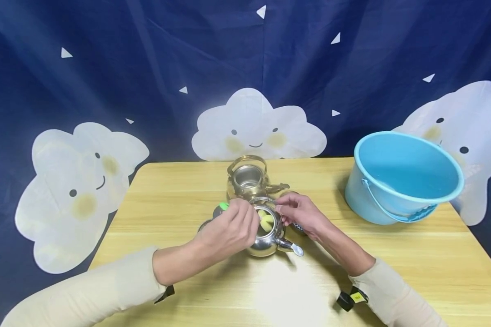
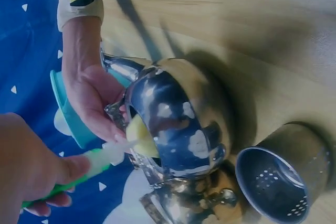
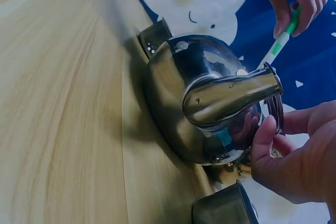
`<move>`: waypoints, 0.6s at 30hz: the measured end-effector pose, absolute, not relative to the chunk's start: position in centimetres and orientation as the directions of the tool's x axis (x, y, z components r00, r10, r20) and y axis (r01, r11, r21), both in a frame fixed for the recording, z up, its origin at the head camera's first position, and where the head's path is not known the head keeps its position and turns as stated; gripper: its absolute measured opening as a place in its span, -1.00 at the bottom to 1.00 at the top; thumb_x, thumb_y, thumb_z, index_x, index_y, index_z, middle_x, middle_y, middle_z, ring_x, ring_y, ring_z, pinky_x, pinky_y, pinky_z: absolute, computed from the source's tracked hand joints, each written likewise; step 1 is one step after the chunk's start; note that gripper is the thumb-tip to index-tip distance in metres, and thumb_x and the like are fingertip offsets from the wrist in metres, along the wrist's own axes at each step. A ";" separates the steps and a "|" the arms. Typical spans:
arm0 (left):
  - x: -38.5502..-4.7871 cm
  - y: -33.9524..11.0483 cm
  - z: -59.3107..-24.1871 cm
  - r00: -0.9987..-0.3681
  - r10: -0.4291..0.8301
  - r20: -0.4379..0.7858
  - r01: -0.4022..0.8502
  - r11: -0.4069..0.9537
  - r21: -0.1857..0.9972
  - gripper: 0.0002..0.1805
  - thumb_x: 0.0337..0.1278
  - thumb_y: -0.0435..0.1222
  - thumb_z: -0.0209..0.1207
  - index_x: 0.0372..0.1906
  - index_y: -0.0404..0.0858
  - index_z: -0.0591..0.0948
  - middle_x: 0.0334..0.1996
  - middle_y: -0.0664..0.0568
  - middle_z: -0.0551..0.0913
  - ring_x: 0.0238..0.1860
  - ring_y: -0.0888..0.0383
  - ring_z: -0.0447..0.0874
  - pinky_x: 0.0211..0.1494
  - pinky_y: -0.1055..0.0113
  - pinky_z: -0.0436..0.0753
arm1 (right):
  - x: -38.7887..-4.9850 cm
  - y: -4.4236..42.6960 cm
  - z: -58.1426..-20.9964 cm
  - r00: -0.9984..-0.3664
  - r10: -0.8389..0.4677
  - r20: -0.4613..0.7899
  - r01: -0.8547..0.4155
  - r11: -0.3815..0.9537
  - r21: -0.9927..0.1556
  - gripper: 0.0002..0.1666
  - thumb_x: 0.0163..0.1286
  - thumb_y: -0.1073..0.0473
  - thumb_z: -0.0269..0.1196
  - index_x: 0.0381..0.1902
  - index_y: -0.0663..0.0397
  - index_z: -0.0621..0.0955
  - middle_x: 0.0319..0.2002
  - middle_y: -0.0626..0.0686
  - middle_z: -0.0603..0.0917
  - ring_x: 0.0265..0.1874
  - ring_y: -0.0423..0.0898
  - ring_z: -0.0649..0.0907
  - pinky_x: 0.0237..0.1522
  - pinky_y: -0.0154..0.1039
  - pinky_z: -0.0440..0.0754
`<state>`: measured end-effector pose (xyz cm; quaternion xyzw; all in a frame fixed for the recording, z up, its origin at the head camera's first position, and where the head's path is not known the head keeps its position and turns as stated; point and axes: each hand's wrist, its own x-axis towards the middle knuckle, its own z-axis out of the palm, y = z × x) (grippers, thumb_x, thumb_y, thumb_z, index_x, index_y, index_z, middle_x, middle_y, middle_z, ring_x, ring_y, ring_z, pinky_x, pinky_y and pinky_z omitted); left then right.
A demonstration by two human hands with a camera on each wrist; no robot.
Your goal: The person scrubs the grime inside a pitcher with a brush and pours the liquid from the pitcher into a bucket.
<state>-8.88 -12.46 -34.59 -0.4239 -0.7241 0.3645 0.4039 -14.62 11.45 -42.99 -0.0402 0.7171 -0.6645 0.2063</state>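
A silver teapot (image 1: 263,247) stands lidless on the wooden table, its spout turned toward the lower right. My left hand (image 1: 235,225) grips the green and white handle (image 2: 100,161) of a sponge brush above the opening. The brush's yellow sponge head (image 1: 266,221) sits inside the teapot's mouth; its lower part is hidden. At the far side of that mouth, my right hand (image 1: 303,213) pinches the teapot's metal carrying handle (image 3: 276,113) between thumb and fingers. Directly behind stands a gold-toned teapot (image 1: 235,191) with its handle raised and its top uncovered.
A perforated metal strainer (image 2: 302,153) stands beside the silver teapot on the left-hand side. Another metal cup-shaped piece (image 3: 220,208) is near the right hand. A light blue bucket (image 1: 366,200) occupies the table's back right, in front of a dark blue curtain (image 1: 163,54).
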 end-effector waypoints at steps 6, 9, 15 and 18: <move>-9.2 -13.2 -34.5 -0.272 0.920 0.282 0.465 0.382 -0.799 -0.83 0.35 -0.33 -0.01 -0.28 -0.20 0.60 -0.39 0.00 0.70 -0.28 0.08 0.60 -0.10 0.31 0.54 | -14.5 11.2 -42.8 -0.916 -0.306 -0.260 0.242 0.097 -0.965 -0.51 0.43 0.37 0.22 0.24 0.54 0.47 -0.26 0.02 0.62 -0.46 -0.19 0.57 -0.38 -0.40 0.65; -9.5 -13.5 -33.9 -0.234 0.938 0.257 0.505 0.343 -0.792 -0.85 0.34 -0.33 -0.01 -0.24 -0.18 0.59 -0.36 0.01 0.69 -0.25 0.06 0.56 -0.05 0.29 0.50 | -14.4 11.1 -42.7 -0.918 -0.293 -0.267 0.253 0.087 -0.964 -0.52 0.43 0.38 0.21 0.24 0.53 0.47 -0.24 0.03 0.62 -0.47 -0.20 0.57 -0.39 -0.40 0.65; -10.3 -13.9 -32.5 -0.184 0.968 0.171 0.557 0.246 -0.794 -0.89 0.31 -0.24 0.03 -0.27 -0.11 0.57 -0.34 0.08 0.69 -0.23 0.09 0.52 0.06 0.27 0.49 | -14.4 10.9 -42.7 -0.922 -0.292 -0.255 0.239 0.089 -0.967 -0.54 0.42 0.37 0.23 0.22 0.49 0.51 -0.24 0.03 0.64 -0.45 -0.21 0.58 -0.37 -0.39 0.65; -10.3 -13.9 -31.9 -0.195 0.972 0.128 0.569 0.218 -0.793 -0.91 0.33 -0.22 0.07 -0.30 -0.10 0.54 -0.34 0.08 0.68 -0.21 0.09 0.52 0.12 0.25 0.53 | -14.4 10.9 -42.7 -0.923 -0.298 -0.243 0.226 0.090 -0.970 -0.55 0.40 0.37 0.24 0.20 0.49 0.52 -0.26 0.00 0.65 -0.43 -0.21 0.59 -0.36 -0.38 0.65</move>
